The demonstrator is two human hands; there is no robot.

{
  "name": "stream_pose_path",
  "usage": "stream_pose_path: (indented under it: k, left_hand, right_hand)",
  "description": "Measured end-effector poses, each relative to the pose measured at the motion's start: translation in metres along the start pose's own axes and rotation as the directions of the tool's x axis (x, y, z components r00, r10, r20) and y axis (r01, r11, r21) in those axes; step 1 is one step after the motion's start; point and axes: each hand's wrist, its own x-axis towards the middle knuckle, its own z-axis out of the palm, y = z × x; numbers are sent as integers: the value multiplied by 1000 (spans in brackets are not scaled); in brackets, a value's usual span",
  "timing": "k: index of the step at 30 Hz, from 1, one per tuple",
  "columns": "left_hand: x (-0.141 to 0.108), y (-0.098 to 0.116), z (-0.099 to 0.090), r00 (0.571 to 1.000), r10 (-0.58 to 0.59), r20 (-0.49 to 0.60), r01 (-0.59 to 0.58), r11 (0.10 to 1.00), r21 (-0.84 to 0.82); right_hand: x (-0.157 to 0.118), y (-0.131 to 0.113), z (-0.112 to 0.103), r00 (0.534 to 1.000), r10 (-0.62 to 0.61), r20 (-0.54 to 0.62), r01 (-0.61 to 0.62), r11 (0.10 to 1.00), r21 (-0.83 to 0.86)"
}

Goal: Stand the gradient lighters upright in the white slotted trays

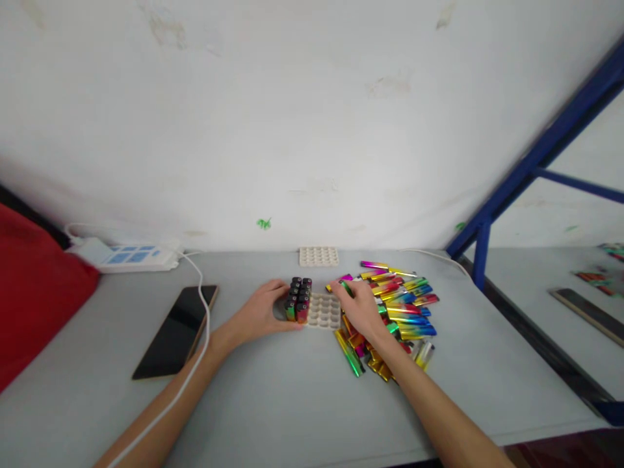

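A cream tray with rows of round holes lies on the table in front of me. Two rows of lighters with black tops stand upright in its left part; the holes to the right of them are bare. My left hand curves around the tray's left end, thumb at the front edge and fingers behind, steadying it. Above the tray's right side, my right hand pinches a green lighter between thumb and fingers. Beside and under that hand spreads a loose heap of shiny multicoloured lighters.
A second holed tray sits against the wall. To the left lie a dark phone, a power strip and a red cloth. A white cable crosses over my left forearm. A blue metal frame stands at the right.
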Motion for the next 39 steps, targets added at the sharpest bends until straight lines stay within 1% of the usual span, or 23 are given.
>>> stream_pose_path:
  k: [3,8,10,12,14,16,19,21,23,25,30,32,35,39]
  left_hand:
    - [0,1,-5,999,6,33,-6,1000,-28]
    - [-2,3,-8,999,24,38,-23,999,-27]
    - [-3,2,-6,999,28,35,-27,999,-26]
    - [-3,1,-5,999,33,24,-33,999,-21]
    - [-3,0,-4,999,43,17,-43,999,-10]
    - [-4,0,-4,999,52,11,-52,999,2]
    - [-5,-1,-2,998,64,0,-64,998,19]
    - [-5,-1,0,998,66,-11,-66,997,33]
    - [-5,-2,3,998,60,-13,-59,997,57]
    - [-4,-4,6,999,51,-18,-50,995,85]
    - [-3,-6,13,998,41,-45,-35,992,123]
    - [-2,-5,13,999,22,-41,-17,992,123]
    - [-1,-1,11,1000,-2,-30,5,992,122]
    - [1,2,9,1000,0,-15,2,993,120]
  right_hand:
    - [0,1,3,1000,12,-7,-12,1000,-20]
    - [-2,-3,2,999,-39,-34,37,998,-45]
    - [-3,-6,1,997,-68,24,69,997,-24]
    - [-4,-8,0,987,-135,90,136,991,-8]
    - [-4,-9,0,967,-234,103,240,969,-61]
    - [-5,-9,0,949,-298,103,312,934,-173]
    - [-4,-4,0,952,-269,147,302,908,-292]
    - [-3,1,1,955,-247,166,289,902,-320]
    - [-1,5,2,947,-255,194,309,887,-344]
    - [1,7,5,932,-271,241,349,852,-390]
    - [7,0,12,888,-306,344,454,705,-544]
    - [8,-3,12,880,-306,364,470,681,-561]
    - [6,-4,6,889,-293,352,450,704,-549]
    - [8,8,-14,900,-320,294,425,792,-439]
